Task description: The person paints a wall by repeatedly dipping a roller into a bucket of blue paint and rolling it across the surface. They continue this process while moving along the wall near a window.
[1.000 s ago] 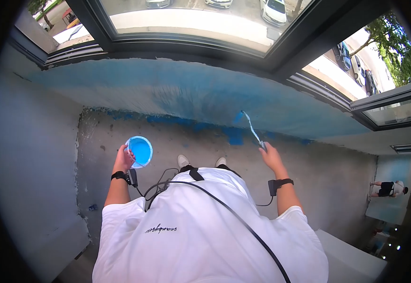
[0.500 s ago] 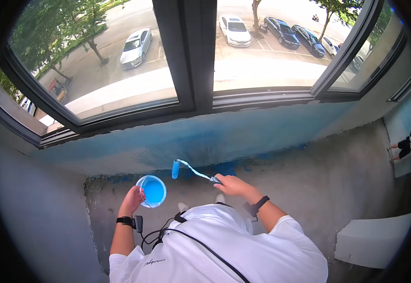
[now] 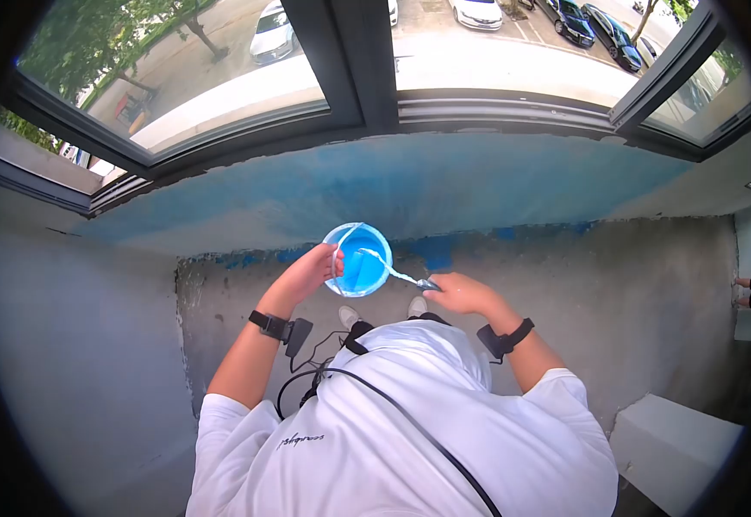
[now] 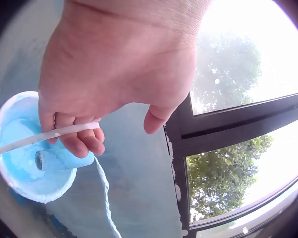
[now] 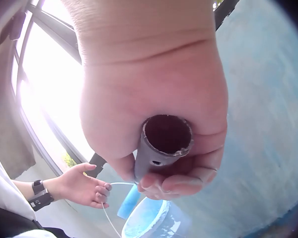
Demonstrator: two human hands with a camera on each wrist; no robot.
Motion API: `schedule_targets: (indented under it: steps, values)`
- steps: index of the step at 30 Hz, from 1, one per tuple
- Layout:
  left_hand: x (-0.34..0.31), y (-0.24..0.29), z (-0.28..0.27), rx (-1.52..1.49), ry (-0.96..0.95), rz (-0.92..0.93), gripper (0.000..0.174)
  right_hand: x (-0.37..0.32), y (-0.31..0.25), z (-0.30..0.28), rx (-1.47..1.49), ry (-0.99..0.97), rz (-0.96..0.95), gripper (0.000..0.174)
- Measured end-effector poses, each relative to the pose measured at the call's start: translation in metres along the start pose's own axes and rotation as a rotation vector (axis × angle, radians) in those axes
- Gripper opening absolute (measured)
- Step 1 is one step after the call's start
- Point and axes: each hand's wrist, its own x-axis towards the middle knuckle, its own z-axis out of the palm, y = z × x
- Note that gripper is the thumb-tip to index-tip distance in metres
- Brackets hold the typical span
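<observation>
The left hand [image 3: 311, 271] holds a white paint bucket [image 3: 384, 280] by its pale handle [image 4: 64, 132], fingers hooked under it and thumb held apart. Bright blue paint [image 4: 20, 148] covers the bucket's inside. Gripped in the right hand [image 3: 462, 293] is the grey tubular handle [image 5: 161, 144] of a paint roller, the fingers wrapped round it. A paint-coated bent rod [image 3: 400, 272] runs from that handle to the blue roller sleeve [image 4: 64, 161]. In the head view the sleeve overlaps the bucket's opening; in the right wrist view it shows beside the rim.
A low wall [image 3: 496, 181] streaked with blue paint stands in front, below dark-framed windows [image 3: 367, 103]. Blue patches mark the concrete floor [image 3: 531, 293] along its base. A black cable [image 3: 393, 401] crosses the white shirt. Another person's legs [image 3: 744, 291] appear at far right.
The roller has left the wall and swung left to the bucket. The left hand has brought the bucket right, toward the middle. The head view has shifted too.
</observation>
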Motion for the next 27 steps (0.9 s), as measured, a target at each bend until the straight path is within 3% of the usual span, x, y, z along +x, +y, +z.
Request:
schedule_targets:
  steps: [8,12,20,22,26,27]
  values:
    - [0.002,-0.002,0.031,0.041,-0.061,-0.001,0.025,0.025,-0.007,0.010,-0.092,-0.019,0.207,0.039]
    - [0.004,-0.008,0.046,0.039,-0.022,-0.055,0.026,0.038,-0.014,0.013,-0.218,0.043,0.132,0.033]
    - [-0.010,-0.017,0.026,0.044,0.046,-0.052,0.028,0.053,-0.020,0.030,-0.339,-0.028,0.149,0.027]
    - [-0.010,-0.022,0.033,0.040,0.062,-0.050,0.028,0.040,-0.004,0.025,-0.395,0.083,0.065,0.026]
    - [-0.009,-0.029,0.041,0.008,0.064,-0.011,0.028,0.016,0.026,0.008,-0.382,0.115,-0.004,0.023]
    - [-0.016,-0.025,0.021,-0.001,0.064,0.006,0.027,0.023,0.014,0.013,-0.359,0.117,-0.009,0.022]
